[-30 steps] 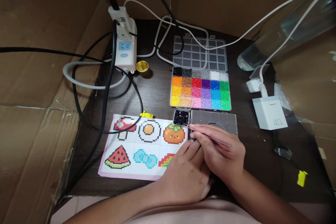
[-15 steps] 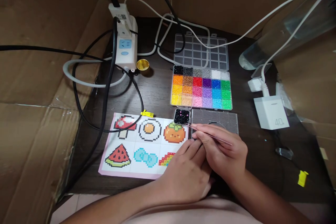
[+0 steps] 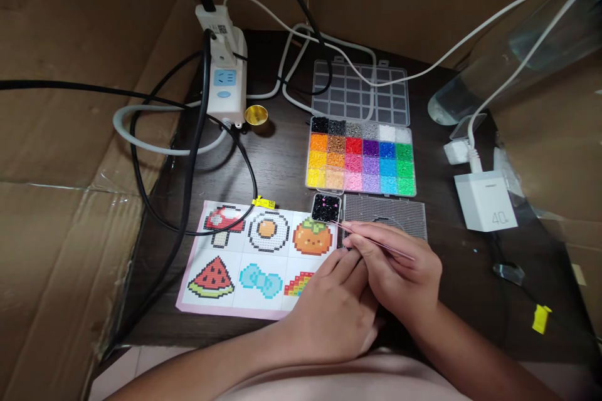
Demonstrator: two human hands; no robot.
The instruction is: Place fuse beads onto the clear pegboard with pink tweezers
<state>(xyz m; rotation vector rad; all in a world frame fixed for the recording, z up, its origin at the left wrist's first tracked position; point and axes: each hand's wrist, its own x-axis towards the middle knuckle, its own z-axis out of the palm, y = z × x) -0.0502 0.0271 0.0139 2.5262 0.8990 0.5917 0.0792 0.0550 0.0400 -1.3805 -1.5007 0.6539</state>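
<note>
Pinched in my right hand (image 3: 399, 266) is a pair of pink tweezers (image 3: 376, 243). Their tips point left, at the lower edge of a small tray (image 3: 326, 208) filled with black beads and a few pink ones. Whether the tips hold a bead is too small to tell. My left hand (image 3: 336, 307) rests partly beneath the right one, its visible fingers stretched toward the near edge of a clear pegboard (image 3: 409, 213); some fingertips are hidden. A dark curved line of beads (image 3: 388, 221) shows on the pegboard, mostly covered by my right hand. The pattern sheet (image 3: 237, 257) lies left of my hands.
Behind the tray sits a sectioned bead box (image 3: 361, 156) of many colours, its clear lid (image 3: 361, 94) folded back. A power strip (image 3: 226, 88), black cable (image 3: 190, 156) and gold cup (image 3: 256, 115) stand left. A white charger (image 3: 486, 202) and clear bottle (image 3: 446, 103) are right.
Both hands stay almost where they were. The tweezers and my right hand have shifted very slightly left, with the tips still at the bead tray.
</note>
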